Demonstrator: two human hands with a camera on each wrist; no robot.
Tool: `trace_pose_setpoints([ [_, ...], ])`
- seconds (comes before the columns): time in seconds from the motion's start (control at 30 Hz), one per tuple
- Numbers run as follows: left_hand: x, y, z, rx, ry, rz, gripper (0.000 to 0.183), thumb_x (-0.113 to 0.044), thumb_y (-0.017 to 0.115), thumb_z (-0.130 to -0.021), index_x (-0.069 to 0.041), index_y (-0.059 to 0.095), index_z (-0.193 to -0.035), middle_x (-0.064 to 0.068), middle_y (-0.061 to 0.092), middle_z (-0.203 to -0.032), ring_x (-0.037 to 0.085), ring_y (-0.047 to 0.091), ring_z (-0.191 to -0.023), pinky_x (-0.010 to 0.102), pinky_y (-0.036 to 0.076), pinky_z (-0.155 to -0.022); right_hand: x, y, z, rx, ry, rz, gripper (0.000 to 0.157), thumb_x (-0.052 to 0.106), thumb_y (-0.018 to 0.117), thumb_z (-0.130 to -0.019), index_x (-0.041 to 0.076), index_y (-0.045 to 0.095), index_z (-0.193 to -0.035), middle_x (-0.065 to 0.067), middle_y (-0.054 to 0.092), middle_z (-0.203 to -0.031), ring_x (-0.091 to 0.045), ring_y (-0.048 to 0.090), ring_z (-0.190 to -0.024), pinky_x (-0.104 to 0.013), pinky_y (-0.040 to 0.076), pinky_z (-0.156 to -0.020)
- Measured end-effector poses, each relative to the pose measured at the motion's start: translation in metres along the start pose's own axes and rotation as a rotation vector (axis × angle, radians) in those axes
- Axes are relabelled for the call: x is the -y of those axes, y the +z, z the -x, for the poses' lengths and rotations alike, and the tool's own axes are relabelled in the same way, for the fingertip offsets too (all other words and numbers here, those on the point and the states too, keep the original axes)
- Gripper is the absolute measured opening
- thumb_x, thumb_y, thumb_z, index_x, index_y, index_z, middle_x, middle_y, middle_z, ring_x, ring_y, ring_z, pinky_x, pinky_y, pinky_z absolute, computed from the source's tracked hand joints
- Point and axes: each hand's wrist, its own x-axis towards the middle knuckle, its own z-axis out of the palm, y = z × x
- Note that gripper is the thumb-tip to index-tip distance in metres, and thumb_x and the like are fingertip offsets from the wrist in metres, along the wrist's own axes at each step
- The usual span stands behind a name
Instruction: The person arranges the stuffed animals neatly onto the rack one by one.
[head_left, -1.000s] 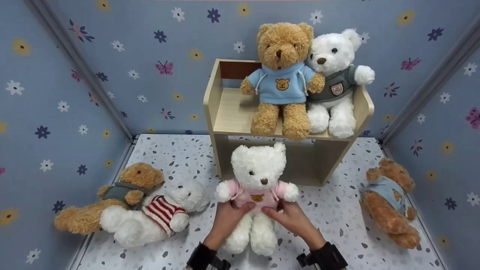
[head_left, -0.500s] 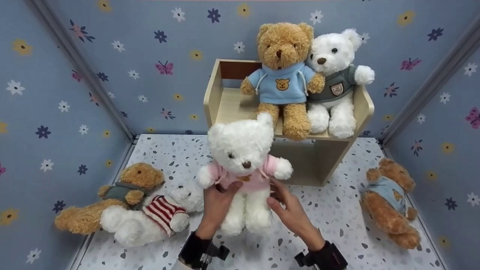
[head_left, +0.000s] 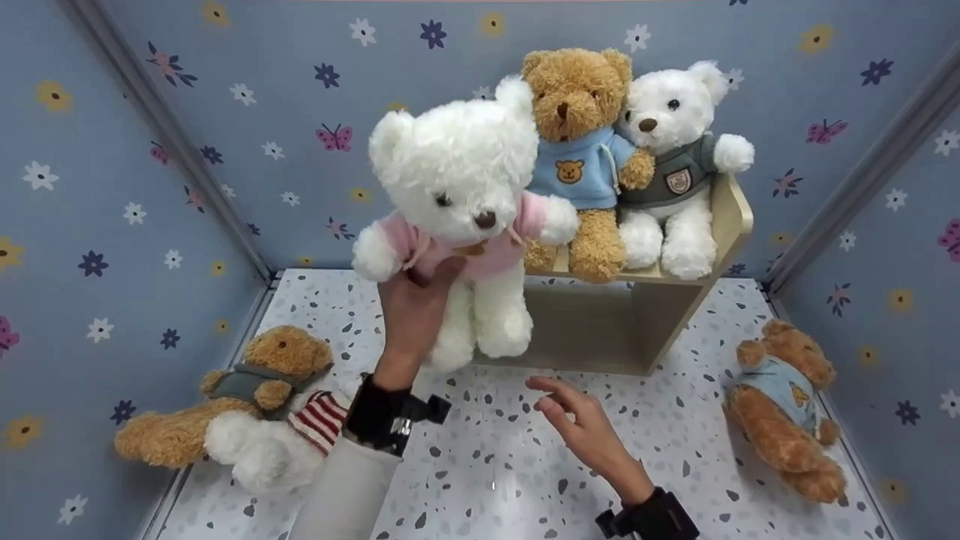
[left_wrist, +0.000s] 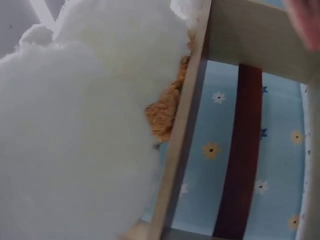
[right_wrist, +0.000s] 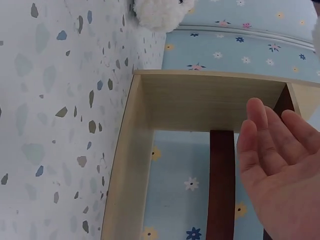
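Observation:
My left hand [head_left: 417, 306] grips a white teddy bear [head_left: 457, 169] in a pink hoodie by its lower body, thumb across the front. The bear is held upright in front of the shelf's left part and hides it in the head view. Its white fur fills the left of the left wrist view. My right hand [head_left: 581, 427] is lower down over the speckled table, fingers extended, holding nothing; in the right wrist view its fingers [right_wrist: 257, 115] overlap the shelf opening. On the wooden shelf [head_left: 679, 322] sit a brown bear [head_left: 581, 172] in a blue hoodie and a white bear [head_left: 679, 172] in grey.
At the left of the table [head_left: 480, 450] lie a brown bear [head_left: 277, 360] in a green top and a white bear [head_left: 262, 450] in a striped sweater, partly behind my left sleeve. Another brown bear [head_left: 784, 409] in blue lies at the right. Flowered panels [head_left: 315, 150] enclose the table.
The pink-hoodie bear has risen up and leftward to the shelf in my left hand. My right hand has let go of it and stays low, near where it was.

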Motion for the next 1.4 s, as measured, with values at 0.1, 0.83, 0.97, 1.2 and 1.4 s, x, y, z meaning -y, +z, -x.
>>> trace_pose_setpoints([
  [0.1, 0.002, 0.007, -0.019, -0.004, 0.039, -0.018, 0.051, -0.001, 0.080, -0.088, 0.003, 0.053, -0.130, 0.011, 0.063, -0.128, 0.025, 0.063, -0.119, 0.042, 0.050, -0.102, -0.003, -0.001, 0.000, -0.002, -0.008, 0.017, 0.035, 0.009, 0.053, -0.108, 0.008, 0.062, -0.141, -0.005, 0.069, -0.133, -0.015, 0.071, -0.103, -0.039, 0.059, -0.087],
  [0.83, 0.040, 0.053, -0.065, 0.073, -0.033, -0.415, 0.048, -0.019, 0.068, -0.101, -0.003, 0.047, -0.141, 0.008, 0.057, -0.134, 0.014, 0.054, -0.123, 0.026, 0.040, -0.106, 0.016, -0.021, -0.013, -0.289, -0.305, 0.265, 0.023, -0.005, 0.065, -0.096, 0.000, 0.072, -0.117, -0.009, 0.075, -0.108, -0.018, 0.070, -0.087, -0.022, 0.056, -0.081],
  [0.97, 0.047, 0.049, -0.069, 0.041, -0.042, -0.395, 0.044, -0.017, 0.070, -0.099, -0.003, 0.052, -0.136, 0.008, 0.060, -0.126, 0.015, 0.057, -0.117, 0.028, 0.042, -0.104, 0.065, -0.059, -0.058, -0.523, -0.476, 0.509, 0.018, -0.006, 0.068, -0.088, 0.000, 0.073, -0.104, -0.014, 0.075, -0.102, -0.031, 0.069, -0.094, -0.025, 0.050, -0.095],
  [1.2, 0.053, 0.048, -0.072, 0.092, -0.107, -0.358, 0.030, -0.021, 0.061, -0.105, 0.001, 0.054, -0.123, 0.009, 0.055, -0.105, 0.020, 0.055, -0.099, 0.031, 0.043, -0.091, 0.108, -0.112, -0.151, -0.226, -0.384, 0.982, 0.050, 0.023, 0.083, -0.085, 0.012, 0.066, -0.132, -0.015, 0.061, -0.140, -0.043, 0.050, -0.133, -0.065, 0.040, -0.105],
  [1.4, 0.059, 0.045, -0.066, 0.086, -0.199, -0.395, 0.044, -0.024, 0.058, -0.107, 0.005, 0.045, -0.138, 0.016, 0.056, -0.127, 0.023, 0.055, -0.119, 0.034, 0.042, -0.106, 0.092, -0.118, -0.192, 0.069, -0.240, 0.985, 0.078, 0.045, 0.088, -0.079, 0.025, 0.055, -0.147, -0.009, 0.052, -0.151, -0.041, 0.037, -0.144, -0.068, 0.032, -0.112],
])
